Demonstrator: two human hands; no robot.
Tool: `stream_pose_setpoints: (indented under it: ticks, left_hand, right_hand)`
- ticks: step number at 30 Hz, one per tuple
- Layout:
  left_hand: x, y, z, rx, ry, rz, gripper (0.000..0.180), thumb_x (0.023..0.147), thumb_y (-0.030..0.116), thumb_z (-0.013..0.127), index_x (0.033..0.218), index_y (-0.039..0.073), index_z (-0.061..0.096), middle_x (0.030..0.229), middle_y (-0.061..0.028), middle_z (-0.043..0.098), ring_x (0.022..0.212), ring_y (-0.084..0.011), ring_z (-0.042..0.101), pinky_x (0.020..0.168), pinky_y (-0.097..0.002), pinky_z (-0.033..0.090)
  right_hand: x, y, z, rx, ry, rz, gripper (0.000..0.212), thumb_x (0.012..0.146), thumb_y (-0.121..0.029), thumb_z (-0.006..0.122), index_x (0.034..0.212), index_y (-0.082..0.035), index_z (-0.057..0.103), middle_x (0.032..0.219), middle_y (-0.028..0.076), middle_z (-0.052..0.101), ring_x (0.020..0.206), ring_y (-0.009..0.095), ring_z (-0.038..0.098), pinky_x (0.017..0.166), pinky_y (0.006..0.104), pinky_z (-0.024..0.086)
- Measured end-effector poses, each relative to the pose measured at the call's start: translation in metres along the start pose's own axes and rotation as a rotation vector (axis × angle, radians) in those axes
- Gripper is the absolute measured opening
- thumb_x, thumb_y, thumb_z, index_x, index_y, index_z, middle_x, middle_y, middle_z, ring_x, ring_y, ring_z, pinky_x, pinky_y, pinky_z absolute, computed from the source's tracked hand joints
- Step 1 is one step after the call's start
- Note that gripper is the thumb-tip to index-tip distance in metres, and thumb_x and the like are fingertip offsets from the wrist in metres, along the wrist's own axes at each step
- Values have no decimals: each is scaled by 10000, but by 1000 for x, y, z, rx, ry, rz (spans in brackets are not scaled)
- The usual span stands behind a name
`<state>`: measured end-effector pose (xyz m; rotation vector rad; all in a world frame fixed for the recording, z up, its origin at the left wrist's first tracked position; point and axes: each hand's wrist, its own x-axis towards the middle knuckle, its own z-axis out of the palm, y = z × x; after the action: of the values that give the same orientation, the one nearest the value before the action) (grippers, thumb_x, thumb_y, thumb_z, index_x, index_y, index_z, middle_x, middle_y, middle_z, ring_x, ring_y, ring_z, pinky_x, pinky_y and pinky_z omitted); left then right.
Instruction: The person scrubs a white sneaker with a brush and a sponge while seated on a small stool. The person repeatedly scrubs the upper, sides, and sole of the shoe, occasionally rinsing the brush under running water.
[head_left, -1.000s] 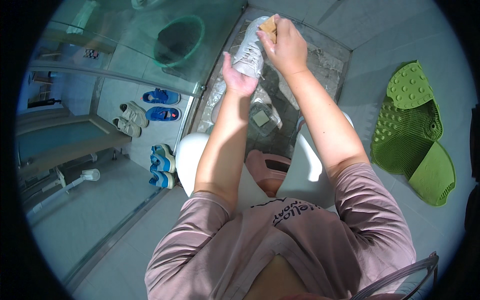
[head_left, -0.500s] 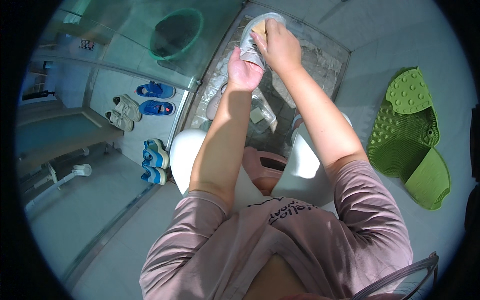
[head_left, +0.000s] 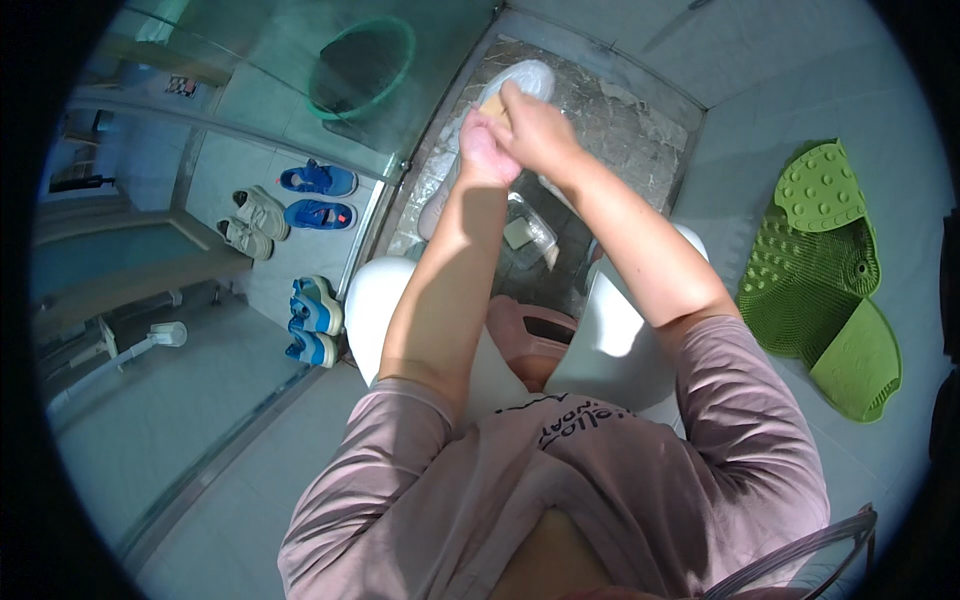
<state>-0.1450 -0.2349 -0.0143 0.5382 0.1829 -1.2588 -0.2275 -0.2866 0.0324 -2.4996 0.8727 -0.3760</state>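
Note:
Out in front of me a wet, white shoe (head_left: 535, 76) points its toe away, its near end hidden by my hands. My left hand (head_left: 487, 150) is palm up beneath it, fingers curled and mostly covered. Against the shoe, my right hand (head_left: 540, 128) grips a tan block (head_left: 492, 106); whether it is a brush or a sponge I cannot make out. Past my left forearm, part of another pale shoe (head_left: 432, 212) shows on the wet floor. A clear plastic tray (head_left: 540, 237) with a pale soap-like block (head_left: 518, 233) lies below my hands.
Blue shoes (head_left: 320, 215), grey-white shoes (head_left: 252, 222) and blue-and-white shoes (head_left: 312, 330) stand left of the metal-edged glass panel. Behind the glass is a green basin (head_left: 360, 70). A pink plastic item (head_left: 530, 338) lies between my knees. A green rubber mat (head_left: 815, 285) is at right.
Both hands have drawn closer to me with the shoe. The right hand and tan block have slid from its toe end toward its near end, now overlapping the left hand.

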Motion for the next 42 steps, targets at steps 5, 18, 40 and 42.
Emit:
stream_pose_setpoints:
  ticks: [5, 18, 40, 42]
  left_hand:
    - [4, 1, -8, -130, 11, -48, 563, 1026, 388, 198, 1346, 15, 474, 1356, -177, 538, 1273, -353, 496, 1114, -490, 350]
    - [21, -23, -12, 32, -12, 75, 530, 1033, 419, 239, 1255, 53, 550, 1244, -127, 613, 1153, -280, 575, 998, -417, 440]
    - [49, -22, 45, 1038, -213, 401, 703, 1042, 519, 192, 1423, -40, 386, 1370, -149, 519, 1318, -259, 440, 1121, -345, 295]
    - [60, -21, 44, 669, -93, 325, 620, 1047, 462, 234, 1362, -24, 455, 1311, -174, 557, 1250, -299, 499, 1100, -402, 337]
  right_hand:
    - [16, 12, 10, 79, 96, 171, 491, 900, -429, 597, 1171, -34, 485, 936, 253, 676, 872, 433, 658, 747, 515, 522]
    - [45, 44, 27, 404, 111, 538, 498, 913, -428, 612, 1072, 20, 468, 1054, 279, 651, 997, 400, 650, 850, 451, 491]
    - [38, 57, -29, 924, 72, 448, 364, 978, -429, 554, 905, -85, 460, 747, 25, 518, 639, 119, 477, 556, 292, 415]
    - [23, 74, -21, 719, 46, 331, 372, 978, -429, 559, 898, -81, 454, 748, 30, 527, 643, 120, 478, 578, 287, 421]
